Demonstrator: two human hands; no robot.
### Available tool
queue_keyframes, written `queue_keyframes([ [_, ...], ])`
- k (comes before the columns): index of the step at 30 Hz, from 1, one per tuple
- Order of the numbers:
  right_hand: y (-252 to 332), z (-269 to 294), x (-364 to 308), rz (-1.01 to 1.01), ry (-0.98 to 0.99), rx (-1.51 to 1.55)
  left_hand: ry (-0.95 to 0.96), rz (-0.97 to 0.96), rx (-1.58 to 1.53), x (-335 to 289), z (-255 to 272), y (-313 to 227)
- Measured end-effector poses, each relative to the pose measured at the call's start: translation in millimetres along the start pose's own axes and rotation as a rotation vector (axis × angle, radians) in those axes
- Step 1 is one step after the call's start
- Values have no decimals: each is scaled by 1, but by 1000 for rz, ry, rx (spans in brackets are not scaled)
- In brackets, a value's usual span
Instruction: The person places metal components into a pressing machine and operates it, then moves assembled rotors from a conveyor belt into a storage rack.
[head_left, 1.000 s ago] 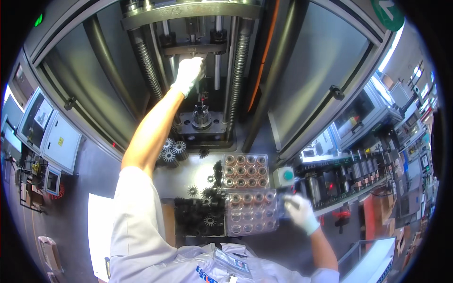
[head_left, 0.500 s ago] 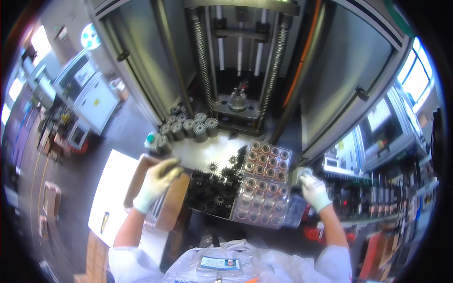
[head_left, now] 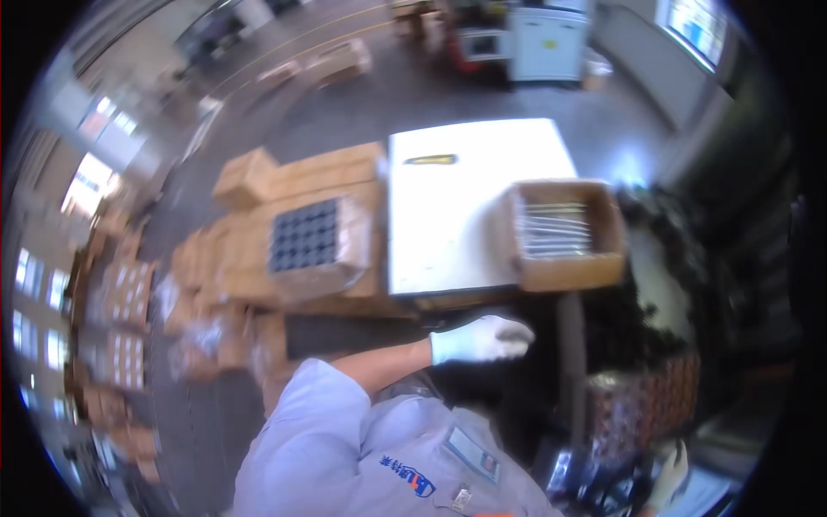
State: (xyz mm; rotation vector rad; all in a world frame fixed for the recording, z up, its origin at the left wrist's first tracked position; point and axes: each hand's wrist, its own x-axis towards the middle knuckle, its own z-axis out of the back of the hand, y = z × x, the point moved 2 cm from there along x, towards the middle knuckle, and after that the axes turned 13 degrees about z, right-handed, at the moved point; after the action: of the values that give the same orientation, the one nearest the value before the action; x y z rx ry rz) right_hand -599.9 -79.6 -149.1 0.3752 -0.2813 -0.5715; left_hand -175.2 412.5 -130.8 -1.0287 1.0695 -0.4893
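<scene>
My left hand (head_left: 482, 339), in a white glove, hangs in front of my body, just beyond the near edge of a white table (head_left: 465, 215). Its fingers are loosely curled together, slightly blurred, and no object shows in them. An open cardboard box (head_left: 570, 274) holding rows of thin pale sheets or dividers stands on the table's right end, close to that hand. Down at the lower right is my right hand (head_left: 670, 476), gloved, fingers stretched and apart, with nothing visible in it. It is nearest to clear trays (head_left: 616, 409) of copper-coloured round parts.
A yellow-handled cutter (head_left: 431, 159) lies on the white table. Left of it, a carton (head_left: 349, 267) packed with dark cylindrical parts rests on stacked brown boxes (head_left: 327, 177). Dark parts (head_left: 633, 332) are heaped on the bench at right, blurred. A white machine cabinet (head_left: 549, 43) stands at the back.
My view has swung left, from the press to the white table and cartons. My left hand has left the cardboard box; my right hand has come off the pale item beside the trays and opened.
</scene>
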Motion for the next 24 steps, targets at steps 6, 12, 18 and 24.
queue_keyframes([
  [6, 346, -95, 93, 334, 204, 472, -758, 103, -594, -151, 110, 154],
  [12, 629, -269, 39, 562, 815, 940, -2008, 20, -498, -337, 237, 339],
  [18, 801, -521, 64, 287, 839, 882, -1390, 320, -1124, -412, 354, 506],
  [24, 802, -653, 89, -177, 1011, 1035, -1007, 267, -968, -313, 428, 523],
])
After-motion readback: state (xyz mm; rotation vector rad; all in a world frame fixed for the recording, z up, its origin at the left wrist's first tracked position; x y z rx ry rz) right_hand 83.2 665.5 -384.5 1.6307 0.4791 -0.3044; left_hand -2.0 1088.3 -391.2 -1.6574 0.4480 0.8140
